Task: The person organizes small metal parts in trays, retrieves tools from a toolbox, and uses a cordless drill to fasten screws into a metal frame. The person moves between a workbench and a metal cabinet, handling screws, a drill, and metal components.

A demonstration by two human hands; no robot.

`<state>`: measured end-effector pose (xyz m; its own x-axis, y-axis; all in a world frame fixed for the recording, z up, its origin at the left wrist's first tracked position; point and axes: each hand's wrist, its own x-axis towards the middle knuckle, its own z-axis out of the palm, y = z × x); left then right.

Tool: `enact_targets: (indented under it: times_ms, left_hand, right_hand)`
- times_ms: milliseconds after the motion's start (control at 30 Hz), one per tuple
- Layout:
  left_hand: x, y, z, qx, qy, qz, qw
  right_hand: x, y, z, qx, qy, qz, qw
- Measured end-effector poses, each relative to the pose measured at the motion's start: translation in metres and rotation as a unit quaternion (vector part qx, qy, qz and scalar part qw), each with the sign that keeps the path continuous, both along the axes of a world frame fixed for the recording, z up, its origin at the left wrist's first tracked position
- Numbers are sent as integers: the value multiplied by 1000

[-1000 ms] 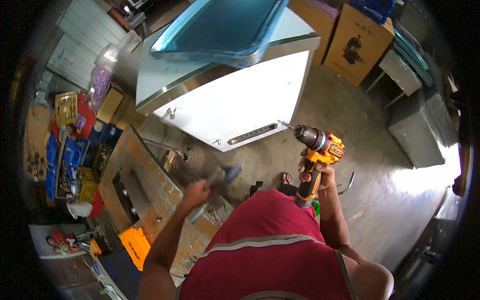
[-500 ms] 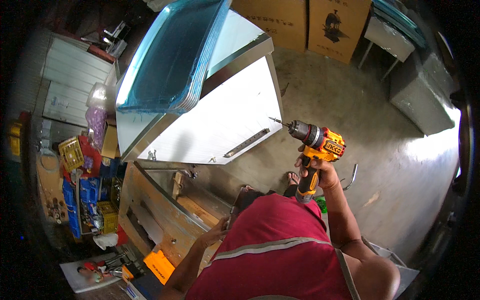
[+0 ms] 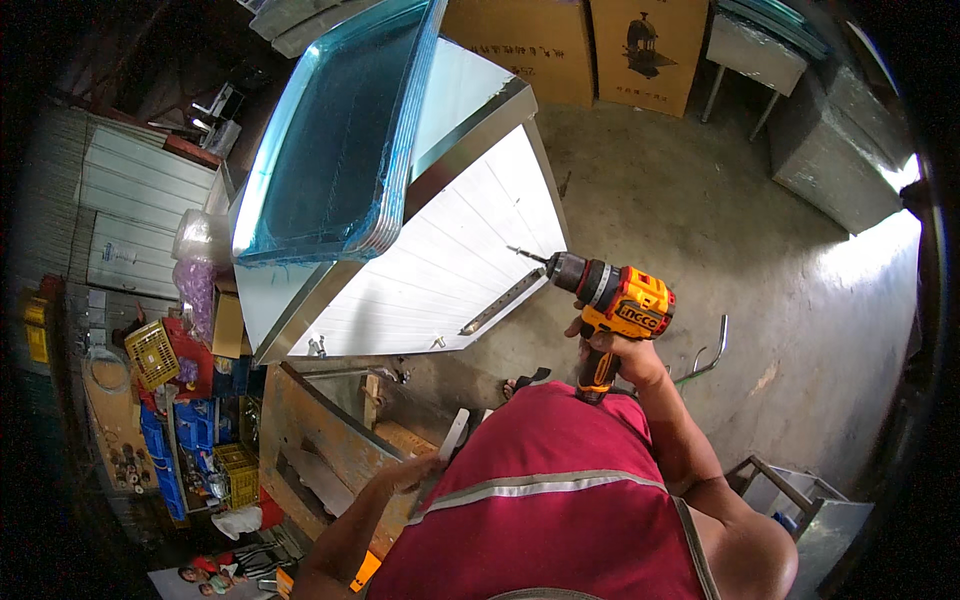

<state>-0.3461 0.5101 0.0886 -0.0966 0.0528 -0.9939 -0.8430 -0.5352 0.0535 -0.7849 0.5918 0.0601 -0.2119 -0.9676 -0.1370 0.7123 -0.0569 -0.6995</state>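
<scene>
My right hand [image 3: 635,358] is wrapped round the grip of a yellow and black cordless drill [image 3: 630,300], held up in front of me. Its thin bit points left across the white cabinet panel [image 3: 470,240]; whether it touches the panel I cannot tell. Along the panel's lower right edge runs a slotted metal bar [image 3: 505,300]. Low on the left, beside the red apron [image 3: 540,450], my left hand [image 3: 422,470] is closed on a flat pale metal strip [image 3: 456,433]. Part of its fingers is hidden by the apron.
Blue film-wrapped trays [image 3: 335,140] are stacked on the cabinet. A worn workbench [image 3: 320,430] stands at left, by yellow crates [image 3: 152,354] and blue bins [image 3: 195,425]. Cardboard boxes [image 3: 645,60] stand at the back, a wrapped grey block [image 3: 830,150] far right. A bent metal tube [image 3: 715,355] lies right.
The drill and my right hand have moved slightly left. The metal strip by my left hand now shows more clearly. My view has shifted, and the cabinet sits a little lower in it.
</scene>
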Motion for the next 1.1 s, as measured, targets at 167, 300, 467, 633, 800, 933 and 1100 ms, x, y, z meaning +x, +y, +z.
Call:
enact_targets:
  times_ms: [167, 300, 467, 633, 800, 933, 1100]
  left_hand:
    - [-5, 13, 26, -75, 37, 42, 996]
    - [-9, -35, 31, -325, 163, -57, 930]
    - [-62, -84, 46, -437, 303, 7, 847]
    - [-121, -75, 61, -518, 367, -10, 772]
    - [-140, -65, 69, -566, 356, -32, 743]
    - [-148, -60, 73, -573, 332, -61, 746]
    - [-154, -58, 70, -585, 316, -62, 744]
  right_hand:
    - [2, 1, -2, -24, 12, -20, 999]
    - [-1, 1, 1, -24, 32, -6, 999]
    - [11, -4, 4, -6, 122, 26, 992]
    - [23, -11, 7, -24, 181, 55, 982]
    - [20, -14, 9, -42, 220, 54, 973]
    - [18, -18, 8, -40, 242, 39, 969]
    - [18, -25, 0, -42, 275, 21, 960]
